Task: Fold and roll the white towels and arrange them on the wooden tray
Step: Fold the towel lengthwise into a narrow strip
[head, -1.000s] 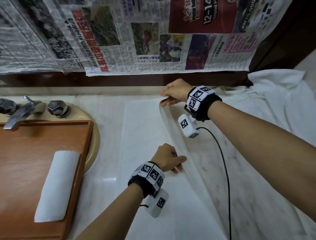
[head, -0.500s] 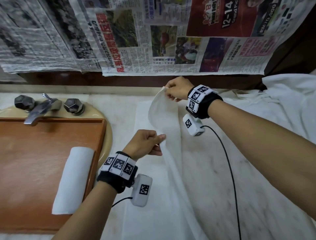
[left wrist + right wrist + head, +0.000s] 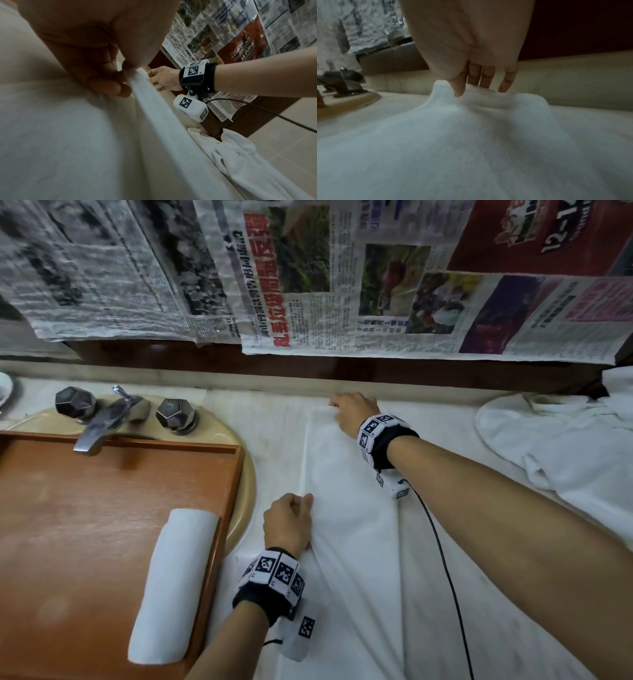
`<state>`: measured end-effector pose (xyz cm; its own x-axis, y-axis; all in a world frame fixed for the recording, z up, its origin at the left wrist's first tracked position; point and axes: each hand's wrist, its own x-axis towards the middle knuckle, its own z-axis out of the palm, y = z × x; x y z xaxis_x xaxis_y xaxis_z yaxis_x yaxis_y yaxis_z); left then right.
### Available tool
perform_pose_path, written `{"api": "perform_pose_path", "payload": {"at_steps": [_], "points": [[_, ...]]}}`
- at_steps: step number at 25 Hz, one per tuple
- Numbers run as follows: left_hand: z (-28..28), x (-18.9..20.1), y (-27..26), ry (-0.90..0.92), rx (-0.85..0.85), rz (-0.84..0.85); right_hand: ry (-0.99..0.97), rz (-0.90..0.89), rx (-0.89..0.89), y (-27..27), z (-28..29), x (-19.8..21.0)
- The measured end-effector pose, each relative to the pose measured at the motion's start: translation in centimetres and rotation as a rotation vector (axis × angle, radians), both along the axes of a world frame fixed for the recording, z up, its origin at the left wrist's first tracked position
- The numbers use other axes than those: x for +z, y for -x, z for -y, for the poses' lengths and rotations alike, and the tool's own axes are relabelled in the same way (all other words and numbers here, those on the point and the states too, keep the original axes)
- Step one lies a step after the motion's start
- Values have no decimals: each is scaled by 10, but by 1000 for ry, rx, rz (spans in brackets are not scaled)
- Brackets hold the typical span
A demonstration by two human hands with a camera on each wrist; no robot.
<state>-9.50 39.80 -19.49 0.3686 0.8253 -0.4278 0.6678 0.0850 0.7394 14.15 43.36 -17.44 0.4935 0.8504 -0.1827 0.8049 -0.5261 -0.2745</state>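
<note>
Lowest in the head view, the white towel [image 3: 352, 542] is lying lengthwise on the marble counter [image 3: 281, 440], running from the bottom centre of the frame up toward the back ledge. At centre frame the left hand [image 3: 289, 525] is pinching the towel's folded left edge between thumb and curled fingers; the left wrist view is showing the fabric caught at the fingertips [image 3: 123, 90]. To the lower left, one rolled towel [image 3: 174, 583] is lying along the right side of the wooden tray [image 3: 85, 508], which is sitting over the sink [image 3: 248, 484]. Farther up, just right of centre, the right hand [image 3: 354, 414] is holding the towel's far end, thumb and fingers closing on a raised bunch of cloth in the right wrist view. A loose towel heap [image 3: 561, 450] is lying at the right edge. At upper left, the faucet [image 3: 102, 422] is standing behind the tray, and newspaper sheets [image 3: 308, 275] are hanging across the top.
</note>
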Motion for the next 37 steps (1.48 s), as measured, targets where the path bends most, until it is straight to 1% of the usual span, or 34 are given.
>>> {"api": "perform_pose_path", "payload": {"at_steps": [3,7,11,14,15,16,17,18,19,20,21,22,23,24,26,27,28,29,30,31,32,33,34,35,36,37], "points": [[-5,-7,-9,-69,-6,-28,48,31,24,-10,-3,-11],[-4,-9,-11,-130,12,-48,28,80,45,-15,-8,-15],[-2,-9,-12,-134,49,-69,65,147,38,-11,-12,-19],[-4,-8,-17,-114,61,-139,74,168,66,5,0,-14],[-6,-8,-19,-102,57,-172,56,150,140,14,15,-14],[-8,-6,-21,-91,52,-201,46,116,285,24,34,-17],[-10,-5,-23,-79,46,-222,62,79,480,35,56,-21],[-12,-4,-25,-67,44,-236,118,50,659,40,74,-25],[-14,-2,-26,-54,46,-244,173,59,758,36,81,-30],[-15,-1,-27,-41,47,-249,219,59,750,27,78,-33],[-16,-1,-28,-28,46,-250,251,69,607,15,68,-35],[-18,-1,-28,-16,46,-247,259,76,428,5,58,-33],[-20,-1,-28,-6,47,-242,257,92,315,0,51,-32],[-23,-2,-28,4,46,-239,236,94,318,5,50,-30],[-27,-4,-26,19,41,-233,191,76,549,29,72,-30],[-28,-5,-26,21,41,-230,206,57,617,35,87,-32],[-28,-6,-25,20,44,-227,240,36,584,35,100,-33],[-28,-6,-25,23,51,-221,281,10,416,30,108,-30],[-28,-5,-25,28,53,-225,316,-20,182,24,117,-24],[-29,-4,-25,46,60,-231,337,-50,-3,22,125,-19],[-30,-2,-24,71,57,-244,318,-67,-77,29,140,-16],[-29,2,-24,84,45,-255,237,-71,-47,42,158,-15],[-29,7,-23,58,25,-267,130,-88,38,60,178,-17],[-20,14,-18,-22,-8,-266,21,-137,110,84,204,-17],[-9,23,-11,-150,-48,-237,-74,-180,163,104,226,-17],[9,32,1,-272,-107,-177,-150,-185,190,124,250,-20]]}}
